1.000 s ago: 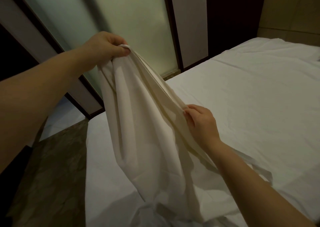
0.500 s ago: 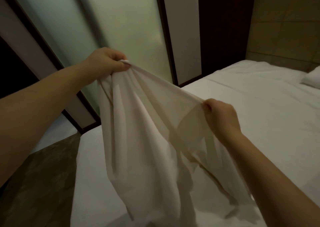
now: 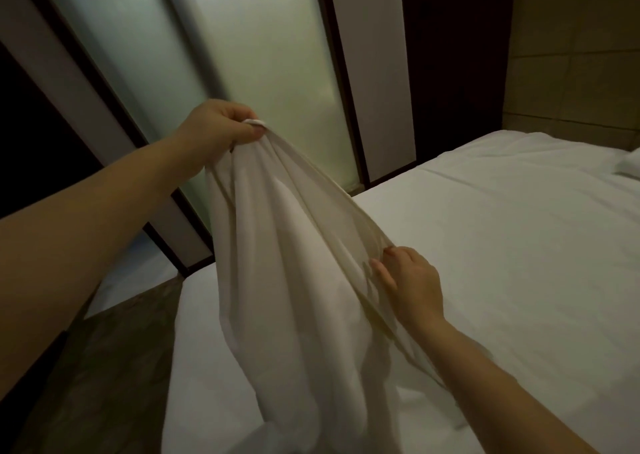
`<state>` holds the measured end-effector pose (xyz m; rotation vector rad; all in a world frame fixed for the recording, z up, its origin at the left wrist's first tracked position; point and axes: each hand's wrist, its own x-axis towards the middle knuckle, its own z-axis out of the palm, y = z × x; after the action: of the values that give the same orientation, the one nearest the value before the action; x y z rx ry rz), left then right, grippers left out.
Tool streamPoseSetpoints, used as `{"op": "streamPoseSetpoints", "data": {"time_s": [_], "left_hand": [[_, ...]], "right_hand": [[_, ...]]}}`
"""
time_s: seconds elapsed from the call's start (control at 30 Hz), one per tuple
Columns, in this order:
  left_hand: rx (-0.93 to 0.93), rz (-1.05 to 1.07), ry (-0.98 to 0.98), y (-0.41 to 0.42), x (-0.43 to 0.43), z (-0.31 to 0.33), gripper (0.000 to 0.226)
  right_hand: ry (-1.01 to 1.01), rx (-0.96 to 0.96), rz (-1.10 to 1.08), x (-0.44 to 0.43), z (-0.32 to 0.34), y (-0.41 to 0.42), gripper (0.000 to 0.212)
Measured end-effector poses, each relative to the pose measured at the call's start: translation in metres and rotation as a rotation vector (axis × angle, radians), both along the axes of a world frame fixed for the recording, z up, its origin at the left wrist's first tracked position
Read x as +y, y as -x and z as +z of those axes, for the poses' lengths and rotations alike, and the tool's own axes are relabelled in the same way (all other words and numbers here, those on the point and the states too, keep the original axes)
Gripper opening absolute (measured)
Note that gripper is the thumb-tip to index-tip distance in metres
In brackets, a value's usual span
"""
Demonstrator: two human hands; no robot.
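Head view, scanning left to right. Coming in from the left edge: bare forearm, stretched up and forward, nearly straight. At its end, left hand (image 3: 221,128), raised high in front of the frosted glass panels (image 3: 263,55), knuckles up, thumb and fingers clamped on a bunched corner of the white cloth (image 3: 294,280). Hanging from that pinch: cloth draped down in long folds, top edge pulled taut on a diagonal down to the right, lower end bunched on the bed (image 3: 502,245) at bottom centre. Lower and further right, right hand (image 3: 410,280), wrist low over the mattress, forearm entering from the bottom right corner. Thumb laid along the taut edge, fingertips curled onto it from the far side, so gripping the cloth as well. Well apart, the two hands, left much higher than right. Below the left arm, dark patterned floor (image 3: 104,367). Far right, cut off by the frame edge, pillow (image 3: 628,166) on the bed, under a tiled headboard wall (image 3: 571,55).
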<state>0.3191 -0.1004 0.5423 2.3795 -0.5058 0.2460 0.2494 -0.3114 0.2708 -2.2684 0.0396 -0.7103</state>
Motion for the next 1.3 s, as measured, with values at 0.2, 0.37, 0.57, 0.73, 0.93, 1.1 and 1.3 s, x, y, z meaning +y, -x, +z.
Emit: {"op": "streamPoseSetpoints", "data": {"time_s": [0.2, 0.37, 0.57, 0.73, 0.93, 1.1, 1.3], "left_hand": [[-0.011, 0.053, -0.045, 0.013, -0.012, 0.005, 0.031], [-0.011, 0.042, -0.045, 0.019, -0.022, 0.011, 0.050], [-0.039, 0.081, -0.036, 0.023, -0.025, 0.017, 0.038], [-0.086, 0.188, 0.005, 0.023, -0.016, 0.024, 0.027], [-0.203, 0.172, 0.105, 0.024, -0.029, 0.046, 0.027], [-0.207, 0.282, 0.191, 0.017, -0.028, 0.060, 0.028], [0.134, 0.094, 0.918, 0.022, -0.027, 0.082, 0.051]], "right_hand": [[0.012, -0.098, -0.149, -0.006, -0.007, -0.001, 0.015], [0.048, -0.060, -0.177, -0.017, -0.004, 0.002, 0.014], [0.023, -0.017, -0.163, -0.029, -0.008, 0.011, 0.018], [-0.026, -0.080, -0.107, -0.067, 0.019, 0.017, 0.024], [-0.001, 0.138, -0.082, -0.101, 0.027, 0.011, 0.033], [-0.170, -0.080, -0.201, -0.154, 0.129, -0.008, 0.026], [-0.219, -0.313, -0.042, -0.196, 0.285, 0.001, 0.020]]}}
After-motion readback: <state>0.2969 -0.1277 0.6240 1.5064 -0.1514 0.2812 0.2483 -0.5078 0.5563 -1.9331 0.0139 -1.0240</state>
